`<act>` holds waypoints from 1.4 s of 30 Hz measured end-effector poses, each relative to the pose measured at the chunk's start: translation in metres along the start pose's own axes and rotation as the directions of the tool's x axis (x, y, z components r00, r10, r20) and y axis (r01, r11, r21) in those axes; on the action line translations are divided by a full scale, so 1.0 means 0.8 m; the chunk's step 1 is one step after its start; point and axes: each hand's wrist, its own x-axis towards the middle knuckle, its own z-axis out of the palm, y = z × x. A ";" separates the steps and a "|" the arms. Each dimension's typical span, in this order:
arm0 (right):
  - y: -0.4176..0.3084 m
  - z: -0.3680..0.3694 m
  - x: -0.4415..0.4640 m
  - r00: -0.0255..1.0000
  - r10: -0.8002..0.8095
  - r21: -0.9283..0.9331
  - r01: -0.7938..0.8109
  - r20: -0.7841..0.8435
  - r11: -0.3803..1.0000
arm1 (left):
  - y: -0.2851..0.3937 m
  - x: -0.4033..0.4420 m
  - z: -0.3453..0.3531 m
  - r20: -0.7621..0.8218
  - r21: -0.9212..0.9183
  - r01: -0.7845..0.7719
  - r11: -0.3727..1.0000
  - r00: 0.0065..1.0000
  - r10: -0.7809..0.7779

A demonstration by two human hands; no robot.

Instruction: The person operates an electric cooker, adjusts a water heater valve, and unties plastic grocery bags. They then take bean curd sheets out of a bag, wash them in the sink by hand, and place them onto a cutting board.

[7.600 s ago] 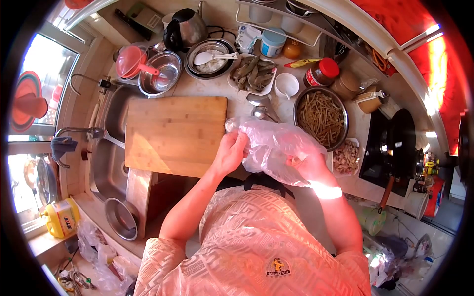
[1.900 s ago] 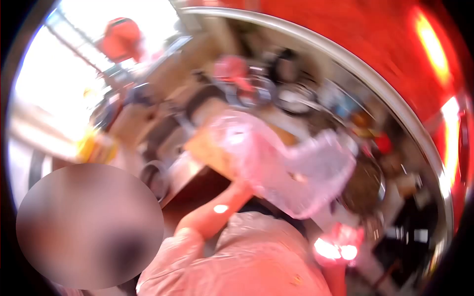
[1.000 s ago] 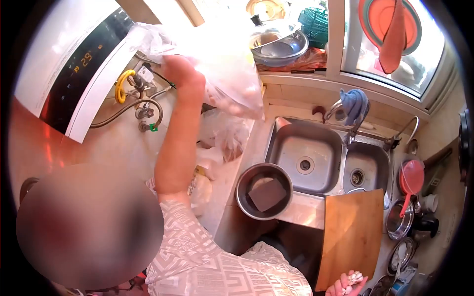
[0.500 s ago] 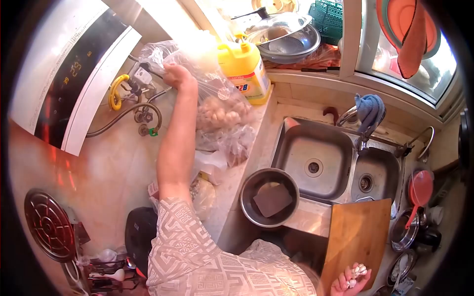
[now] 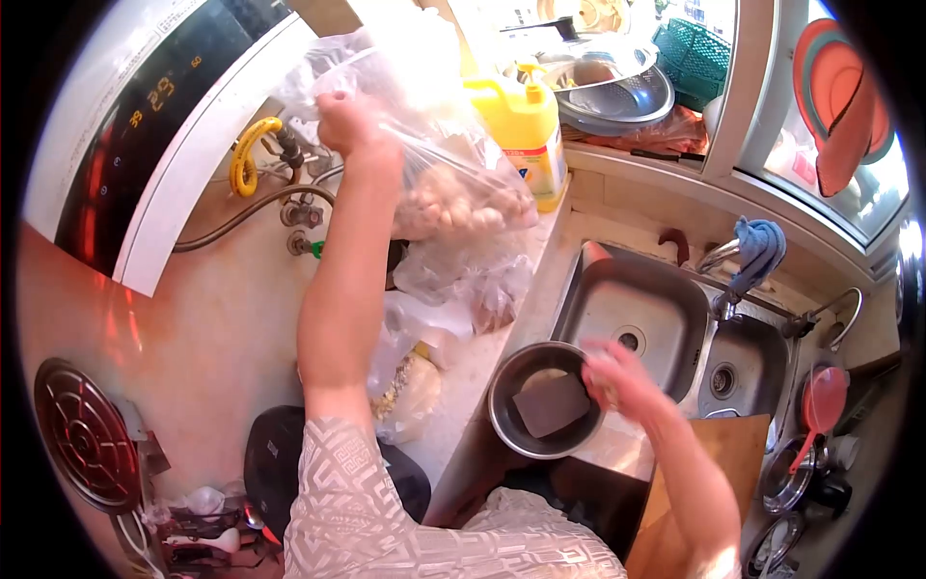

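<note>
One white wall unit with a glossy black display fills the far left, beside a coiled yellow hose. Just right of the hose, the left hand is raised, its grip closed around the gathered upper part of a clear plastic bag. Pale, rounded lumps weigh down the bottom of the bag, close beside a yellow plastic jug on the far side. Nearer, crumpled clear bags lie on the pale tabletop.

Further right stands a round grey metal bowl with a dark, flat, square-edged piece inside. The right hand is at the right rim of this bowl; it has just come across from above the wooden cutting board, so both hands are now on the far side of the body. Its grip looks partly curled but is blurred, and I cannot tell how far open it is, or whether it holds anything or touches the rim. Beyond it is the double steel sink, and at the right edge, a pink plastic strainer.
</note>
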 end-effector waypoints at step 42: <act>-0.244 0.094 0.093 0.793 -0.569 0.226 0.525 0.220 0.820 | 0.213 -0.009 -0.110 0.618 0.047 0.018 0.999 0.785 -0.043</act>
